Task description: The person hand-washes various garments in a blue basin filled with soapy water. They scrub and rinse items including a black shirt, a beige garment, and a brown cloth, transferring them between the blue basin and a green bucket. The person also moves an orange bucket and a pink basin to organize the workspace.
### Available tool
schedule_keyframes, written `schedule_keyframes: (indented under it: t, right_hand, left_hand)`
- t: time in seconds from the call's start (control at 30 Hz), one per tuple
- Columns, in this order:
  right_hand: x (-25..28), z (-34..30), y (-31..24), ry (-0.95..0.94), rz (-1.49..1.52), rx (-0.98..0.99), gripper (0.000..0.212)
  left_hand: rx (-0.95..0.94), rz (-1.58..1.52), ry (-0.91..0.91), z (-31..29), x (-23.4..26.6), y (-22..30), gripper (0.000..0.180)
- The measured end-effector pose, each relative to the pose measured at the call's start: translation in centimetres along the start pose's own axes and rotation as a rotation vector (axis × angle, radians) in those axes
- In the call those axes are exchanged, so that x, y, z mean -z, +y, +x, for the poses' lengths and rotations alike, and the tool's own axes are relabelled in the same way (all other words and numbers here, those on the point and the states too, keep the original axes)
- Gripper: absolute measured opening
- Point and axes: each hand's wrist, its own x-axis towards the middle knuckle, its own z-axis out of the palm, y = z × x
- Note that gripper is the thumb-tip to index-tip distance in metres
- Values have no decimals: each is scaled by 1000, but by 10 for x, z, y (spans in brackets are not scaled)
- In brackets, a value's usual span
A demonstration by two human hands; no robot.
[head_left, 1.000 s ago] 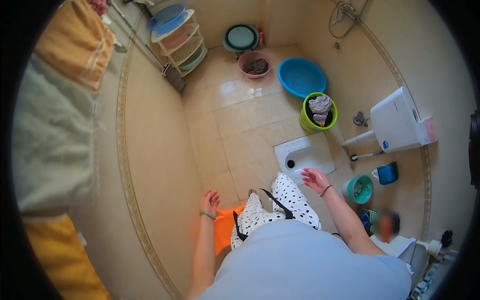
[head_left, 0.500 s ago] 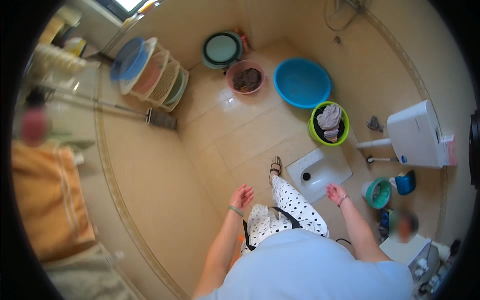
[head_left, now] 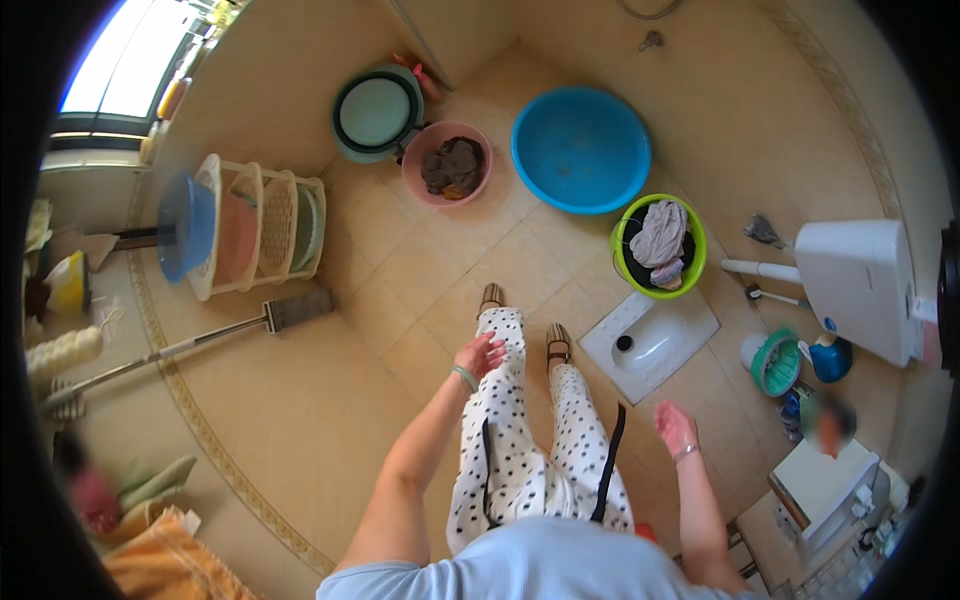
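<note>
My left hand [head_left: 480, 355], with a pale green bangle at the wrist, hangs over my polka-dot trouser leg with its fingers loosely stretched and nothing in them. Lower on the other side, my right hand [head_left: 677, 427] wears a thin bracelet and is empty too, its fingers relaxed. Nearest to it is the white squat toilet [head_left: 655, 360] set in the floor. Beyond that stands a lime-green bucket [head_left: 621, 262] with pale and dark cloth. A large blue basin [head_left: 580, 150] and a pink basin [head_left: 418, 182] with dark brown cloth sit farther off.
A folding basin [head_left: 375, 110] leans in the far corner. At left are a rack [head_left: 262, 225] of basins and a long-handled mop [head_left: 298, 311] against the wall. A cistern [head_left: 855, 285], a small green-rimmed bin [head_left: 770, 362] and a white-topped cabinet [head_left: 822, 475] line the right side.
The view has swung and moved forward, so the basins and bucket look bigger. Both my feet now show, one stepped ahead. Both hands remain empty.
</note>
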Motion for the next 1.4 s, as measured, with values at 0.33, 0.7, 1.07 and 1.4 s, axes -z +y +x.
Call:
schedule_keyframes:
  t: [0.33,0.7,1.07,1.4]
  right_hand:
    - [-27,90,83,255,-141,-358,23]
    - [-180,234,67,135,-172,-370,23]
    - [-194,238,70,147,-357,-421,25]
    - [-181,245,30,1,-652,-276,27]
  left_hand:
    - [-52,-69,143,330,53,130,42]
    - [-331,-213,229,539,109,239,42]
    - [-40,-273,227,521,101,267,22]
    - [-94,-707,336,349,236,20,8]
